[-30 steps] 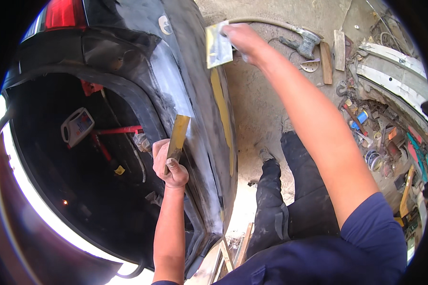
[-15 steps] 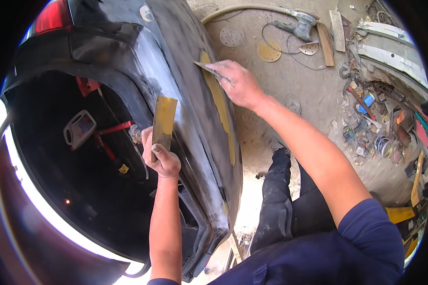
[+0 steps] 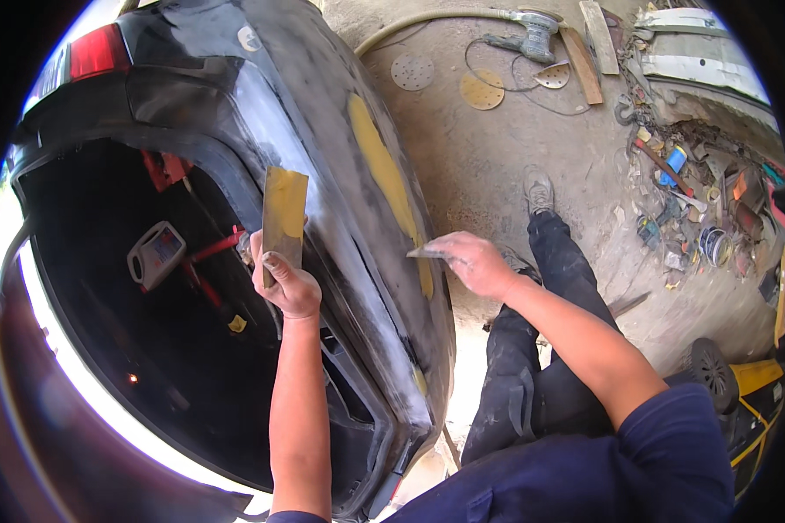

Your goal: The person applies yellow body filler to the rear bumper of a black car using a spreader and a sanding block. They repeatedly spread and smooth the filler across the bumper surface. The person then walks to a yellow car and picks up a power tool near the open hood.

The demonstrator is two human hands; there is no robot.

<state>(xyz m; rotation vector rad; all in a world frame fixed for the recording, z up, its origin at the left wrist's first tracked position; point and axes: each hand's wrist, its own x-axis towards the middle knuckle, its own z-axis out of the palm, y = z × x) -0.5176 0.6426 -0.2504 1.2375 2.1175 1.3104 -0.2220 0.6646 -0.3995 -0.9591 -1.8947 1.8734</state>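
My left hand grips a flat rectangular plate smeared with yellow body filler, held up over the edge of the car's open boot. In my right hand is a thin filler spreader, its blade at the lower part of a long yellow filler strip on the car's side panel. Whether the blade touches the panel I cannot tell. The dark car body is sanded to grey and white patches around the strip.
Inside the boot lie a white container and red metal parts. On the floor are a sander with a hose, sanding discs, wooden strips and a heap of scrap. My legs stand beside the car.
My right hand has moved the spreader down along the filler strip, toward me. The strip's upper part looks wider and smoother. My left hand still holds the plate, and the view has shifted slightly.
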